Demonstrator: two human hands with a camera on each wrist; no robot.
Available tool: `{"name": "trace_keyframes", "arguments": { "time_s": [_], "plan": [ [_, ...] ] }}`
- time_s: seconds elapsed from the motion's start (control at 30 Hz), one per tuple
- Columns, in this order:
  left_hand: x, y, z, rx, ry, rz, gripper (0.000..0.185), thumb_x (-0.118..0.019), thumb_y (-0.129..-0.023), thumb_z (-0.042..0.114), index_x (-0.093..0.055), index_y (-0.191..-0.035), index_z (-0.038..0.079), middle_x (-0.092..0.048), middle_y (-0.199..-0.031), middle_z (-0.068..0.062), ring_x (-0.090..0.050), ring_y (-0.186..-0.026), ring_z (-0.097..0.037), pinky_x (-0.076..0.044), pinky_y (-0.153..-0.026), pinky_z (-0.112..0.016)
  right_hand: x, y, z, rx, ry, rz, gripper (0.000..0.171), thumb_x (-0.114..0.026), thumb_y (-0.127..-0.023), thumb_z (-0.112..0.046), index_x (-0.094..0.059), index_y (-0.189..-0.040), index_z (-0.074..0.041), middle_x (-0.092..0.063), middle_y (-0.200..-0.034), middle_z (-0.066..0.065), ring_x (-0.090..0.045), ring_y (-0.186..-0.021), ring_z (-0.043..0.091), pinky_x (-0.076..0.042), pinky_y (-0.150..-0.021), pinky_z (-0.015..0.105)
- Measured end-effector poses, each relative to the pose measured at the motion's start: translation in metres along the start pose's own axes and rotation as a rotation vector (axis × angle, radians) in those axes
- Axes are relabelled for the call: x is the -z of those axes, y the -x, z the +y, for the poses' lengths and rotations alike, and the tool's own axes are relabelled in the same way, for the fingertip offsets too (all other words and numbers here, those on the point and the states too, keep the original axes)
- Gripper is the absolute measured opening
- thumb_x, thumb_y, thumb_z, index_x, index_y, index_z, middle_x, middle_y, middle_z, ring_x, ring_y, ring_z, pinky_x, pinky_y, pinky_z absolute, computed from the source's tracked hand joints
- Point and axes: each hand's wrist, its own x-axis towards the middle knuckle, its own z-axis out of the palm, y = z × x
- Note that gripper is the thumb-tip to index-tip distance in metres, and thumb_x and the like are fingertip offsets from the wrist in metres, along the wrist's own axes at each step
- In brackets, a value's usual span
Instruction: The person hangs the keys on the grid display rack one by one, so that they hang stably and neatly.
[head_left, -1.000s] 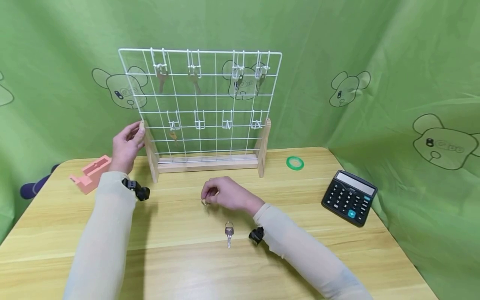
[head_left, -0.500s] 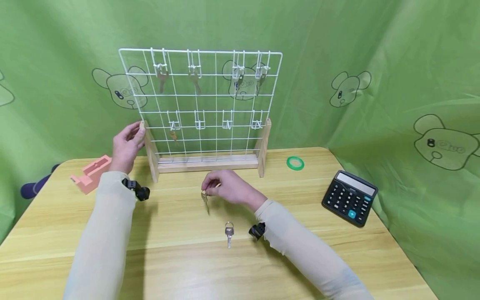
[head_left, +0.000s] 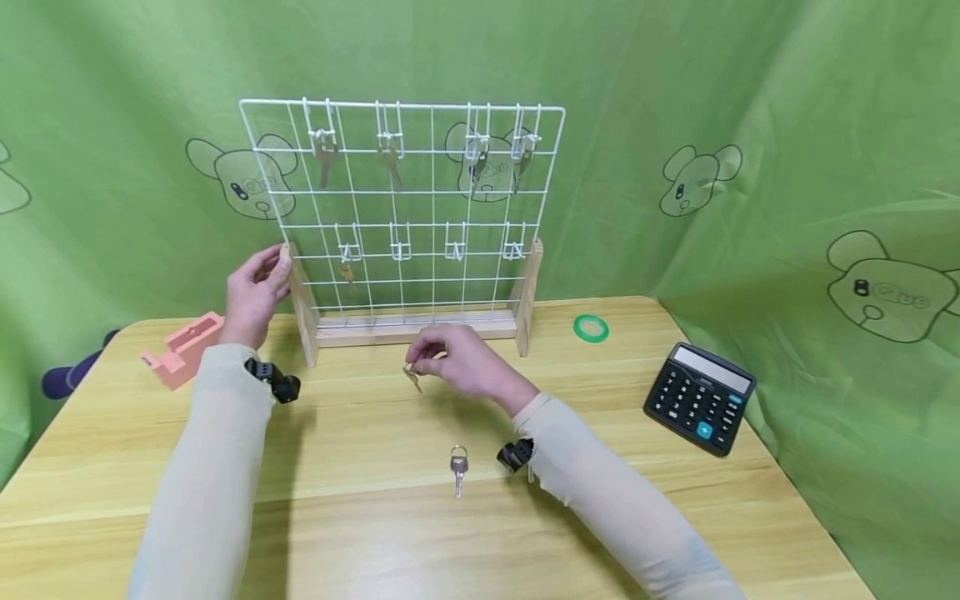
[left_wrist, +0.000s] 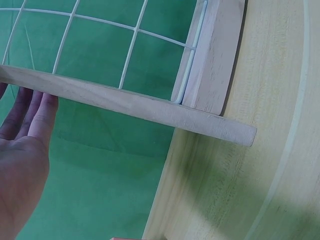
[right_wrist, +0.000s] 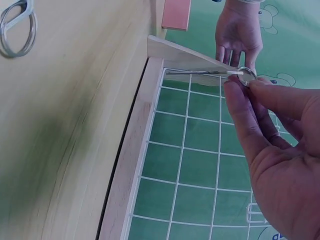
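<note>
My right hand [head_left: 461, 358] pinches a small key [head_left: 414, 380] by its ring [right_wrist: 247, 75], just above the table and in front of the rack's base. A white wire grid rack [head_left: 432, 192] stands upright on wooden supports. At its left wooden upright [left_wrist: 125, 102], my left hand [head_left: 255, 292] grips the upper end between thumb and fingers. Keys hang on the upper row of hooks, such as this key [head_left: 326, 158]. In the lower row, a brass-coloured key [head_left: 347, 273] hangs from the leftmost hook; the other lower hooks [head_left: 401, 248] bear none. Another key [head_left: 459, 473] with a ring lies on the table.
A black calculator [head_left: 701, 398] lies on the right and a green tape roll [head_left: 590, 327] behind it. The pink holder [head_left: 187, 346] sits beside my left forearm. Part of one more key [head_left: 531, 473] shows by my right wrist. A green curtain [head_left: 615, 250] hangs behind the table.
My right hand has lifted the key off the table and carried it slightly away from me, toward the rack. The left hand stays on the upright.
</note>
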Motion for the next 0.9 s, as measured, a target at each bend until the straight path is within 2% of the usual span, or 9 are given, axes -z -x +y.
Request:
{"name": "trace_keyframes", "arguments": {
  "time_s": [0.2, 0.5, 0.9],
  "plan": [
    [0.0, -0.001, 0.0, 0.001, -0.002, -0.001, 0.055, -0.063, -0.096, 0.026, -0.046, -0.145, 0.007, -0.044, -0.142, -0.018, -0.049, -0.123, -0.025, -0.05, -0.097, -0.022, 0.003, -0.002, -0.002, -0.015, -0.037, 0.042, 0.012, -0.069, -0.088, 0.002, -0.071, -0.096, -0.007, -0.066, -0.089, -0.002, -0.062, -0.085, 0.014, -0.056, -0.077, 0.024],
    [0.0, 0.0, 0.0, 0.005, -0.004, -0.004, 0.055, -0.062, -0.097, 0.027, -0.045, -0.145, 0.008, -0.043, -0.144, -0.018, -0.048, -0.125, -0.026, -0.049, -0.098, -0.022, 0.01, -0.008, -0.002, -0.04, -0.026, 0.072, 0.012, -0.069, -0.089, 0.0, -0.071, -0.099, -0.006, -0.067, -0.091, 0.004, -0.062, -0.085, 0.015, -0.056, -0.077, 0.025],
    [0.0, 0.0, 0.0, 0.007, -0.003, 0.004, 0.054, -0.062, -0.097, 0.025, -0.045, -0.145, 0.008, -0.043, -0.144, -0.018, -0.048, -0.126, -0.027, -0.049, -0.099, -0.023, 0.02, -0.019, -0.01, -0.026, -0.039, 0.163, 0.01, -0.07, -0.09, -0.003, -0.071, -0.099, -0.009, -0.065, -0.091, -0.001, -0.061, -0.087, 0.015, -0.057, -0.076, 0.026]
  ]
}}
